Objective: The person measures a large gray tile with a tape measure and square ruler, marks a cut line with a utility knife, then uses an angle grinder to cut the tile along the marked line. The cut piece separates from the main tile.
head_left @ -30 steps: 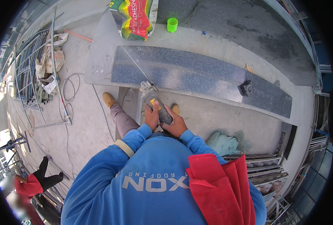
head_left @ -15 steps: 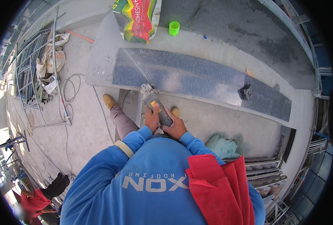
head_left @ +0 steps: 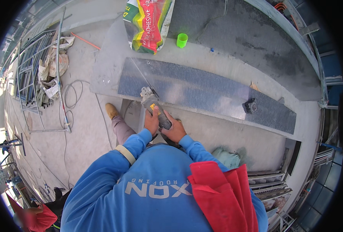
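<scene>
Both my hands hold a grey angle grinder (head_left: 151, 101) over the long dark grey stone slab (head_left: 206, 94). My left hand (head_left: 151, 123) is closed round the middle of its body. My right hand (head_left: 174, 130) wraps the rear end. The thin disc stands edge-on at the slab's near edge, in line with a pale straight line that runs across to the far edge. How deep the disc sits in the stone cannot be made out. Pale dust hangs over the slab's left end.
A black lumpy object (head_left: 250, 105) lies on the slab's right part. Beyond stand a colourful bag (head_left: 150, 27) and a green cup (head_left: 182, 40). Cables (head_left: 75, 94) and metal frames (head_left: 36, 73) lie at left. A person in red (head_left: 42, 218) is at lower left.
The grinder has shifted slightly away from me and leftward along the pale line, both hands with it. Dust at the slab's left end looks thicker. The whole view has tilted a little.
</scene>
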